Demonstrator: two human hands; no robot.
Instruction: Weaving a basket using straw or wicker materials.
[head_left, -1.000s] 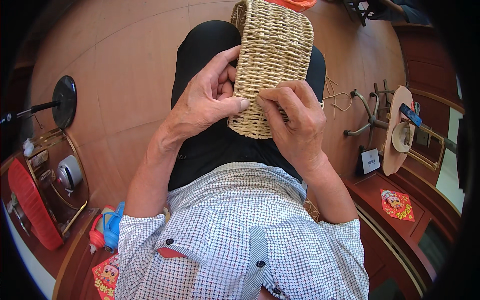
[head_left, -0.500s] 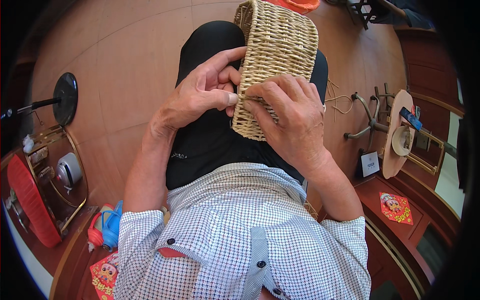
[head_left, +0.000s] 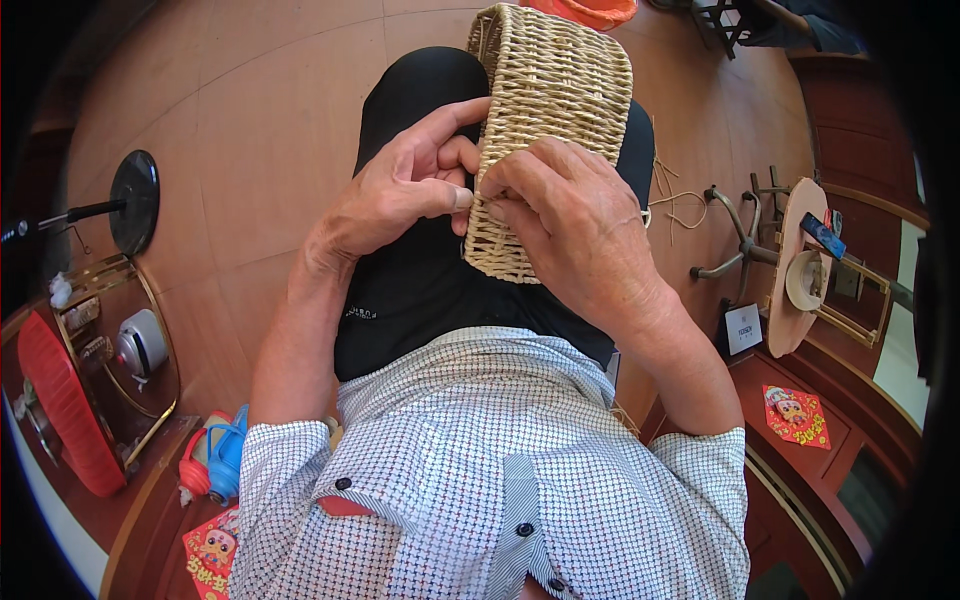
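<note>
A pale straw woven basket (head_left: 560,90) lies on its side across my lap, resting on the black trousers over my knees. Its open rim faces left. My left hand (head_left: 410,190) is closed on that rim, its index finger along the upper part and its thumb pressed at the near part. Right beside the left thumb, my right hand (head_left: 575,220) pinches at the basket's edge with thumb and index finger. Any single strand between those fingertips is too small to make out. The other right fingers curl over the woven side and hide part of it.
Loose straw strands (head_left: 685,210) lie on the floor right of my knee. Beyond the basket is an orange-red container (head_left: 590,12). A round-topped stool (head_left: 795,270) lies tipped at the right, a black round stand base (head_left: 135,200) at the left. Blue and red bottles (head_left: 225,455) are at the lower left.
My right hand has shifted slightly left and up along the rim, its fingertips drawn closer to the left thumb. My left hand and the basket stay nearly in place.
</note>
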